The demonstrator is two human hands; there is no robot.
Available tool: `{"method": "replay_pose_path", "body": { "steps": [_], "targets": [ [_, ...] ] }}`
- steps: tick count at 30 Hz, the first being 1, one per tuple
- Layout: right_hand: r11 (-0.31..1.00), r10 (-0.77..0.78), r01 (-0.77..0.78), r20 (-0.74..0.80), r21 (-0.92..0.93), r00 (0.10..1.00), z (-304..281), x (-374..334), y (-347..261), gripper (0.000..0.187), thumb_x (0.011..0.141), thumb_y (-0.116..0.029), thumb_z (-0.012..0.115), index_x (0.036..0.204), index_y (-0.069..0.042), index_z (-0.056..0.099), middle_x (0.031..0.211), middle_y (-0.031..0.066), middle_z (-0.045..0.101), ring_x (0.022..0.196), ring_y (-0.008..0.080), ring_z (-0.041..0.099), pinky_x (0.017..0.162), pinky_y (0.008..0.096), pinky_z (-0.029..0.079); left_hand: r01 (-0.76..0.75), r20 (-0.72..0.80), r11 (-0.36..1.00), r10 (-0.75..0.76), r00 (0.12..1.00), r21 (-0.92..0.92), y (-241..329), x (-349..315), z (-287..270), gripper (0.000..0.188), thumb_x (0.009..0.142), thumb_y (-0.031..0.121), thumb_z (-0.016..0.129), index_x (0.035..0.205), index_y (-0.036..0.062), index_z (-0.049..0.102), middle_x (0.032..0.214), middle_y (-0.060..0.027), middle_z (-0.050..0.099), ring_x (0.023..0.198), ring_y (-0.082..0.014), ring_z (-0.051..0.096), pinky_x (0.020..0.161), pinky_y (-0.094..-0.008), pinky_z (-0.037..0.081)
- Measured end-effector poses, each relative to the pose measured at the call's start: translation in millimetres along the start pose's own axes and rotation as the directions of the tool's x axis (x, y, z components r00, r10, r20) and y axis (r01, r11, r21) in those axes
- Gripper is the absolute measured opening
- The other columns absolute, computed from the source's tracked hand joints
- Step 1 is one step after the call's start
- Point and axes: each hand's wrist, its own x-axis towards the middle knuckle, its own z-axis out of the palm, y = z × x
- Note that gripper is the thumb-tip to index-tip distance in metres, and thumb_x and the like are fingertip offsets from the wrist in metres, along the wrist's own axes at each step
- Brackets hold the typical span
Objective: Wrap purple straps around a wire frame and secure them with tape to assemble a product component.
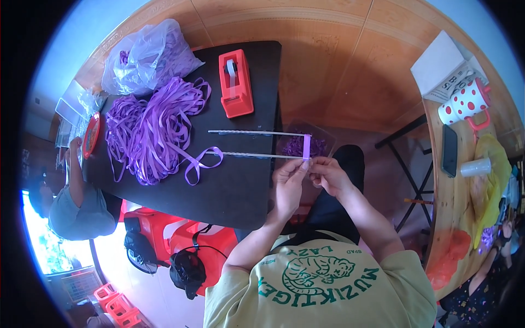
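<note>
Two thin parallel metal rods reach from the black table past its right edge. A purple ribbon spans their right ends as a flat band. At the band's lower end, my left hand is closed in a pinch on the ribbon. Close beside it my right hand is also closed, fingertips pinched at the same spot; what they grip is too small to make out. A big heap of purple ribbons lies on the table, with a loose ribbon loop by the lower rod.
A red tape dispenser and a plastic bag of ribbon sit on the table. Beneath the rods is a container with purple pieces. Red stools stand lower left. A wooden table holds a phone and dotted mug. Other people sit at both sides.
</note>
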Motion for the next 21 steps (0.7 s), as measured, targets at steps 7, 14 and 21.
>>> {"method": "replay_pose_path", "body": {
  "steps": [7, 14, 21],
  "targets": [
    [0.981, -0.176, 0.182, 0.093, -0.061, 0.98, 9.0, -23.7, -12.4, 0.012, 0.079, -0.007, 0.071, 0.089, -0.003, 0.066, 0.077, 0.0014, 0.065, 0.061, 0.0043, 0.055, 0.053, 0.015, 0.038, 0.092, -0.006, 0.985, -0.094, 0.996, -0.143, 18.3, -5.8, 7.5, 0.011, 0.087, 0.001, 0.062, 0.096, 0.0005, 0.069, 0.089, -0.0073, 0.069, 0.081, -0.0111, 0.062, 0.077, -0.0237, 0.048],
    [0.957, -0.238, 0.251, 0.098, -0.149, 0.966, 12.5, -33.1, -16.4, 0.016, 0.077, -0.007, 0.073, 0.091, -0.002, 0.066, 0.076, 0.0015, 0.065, 0.063, 0.0031, 0.055, 0.054, 0.0142, 0.037, 0.086, -0.042, 0.97, -0.098, 0.994, -0.225, 21.9, -12.2, 12.0, 0.011, 0.085, 0.0, 0.064, 0.095, 0.0004, 0.069, 0.085, -0.0081, 0.069, 0.077, -0.0106, 0.062, 0.072, -0.022, 0.046],
    [0.953, -0.269, 0.275, 0.063, -0.126, 0.961, -2.5, -30.2, -14.0, 0.014, 0.079, -0.006, 0.071, 0.091, -0.001, 0.066, 0.074, 0.0011, 0.064, 0.059, 0.0031, 0.053, 0.049, 0.0157, 0.037, 0.093, -0.071, 0.929, -0.126, 0.99, -0.358, 29.2, -10.0, 16.2, 0.012, 0.09, 0.006, 0.058, 0.091, -0.0007, 0.069, 0.083, -0.0079, 0.068, 0.073, -0.0111, 0.06, 0.069, -0.024, 0.047]
  ]
}}
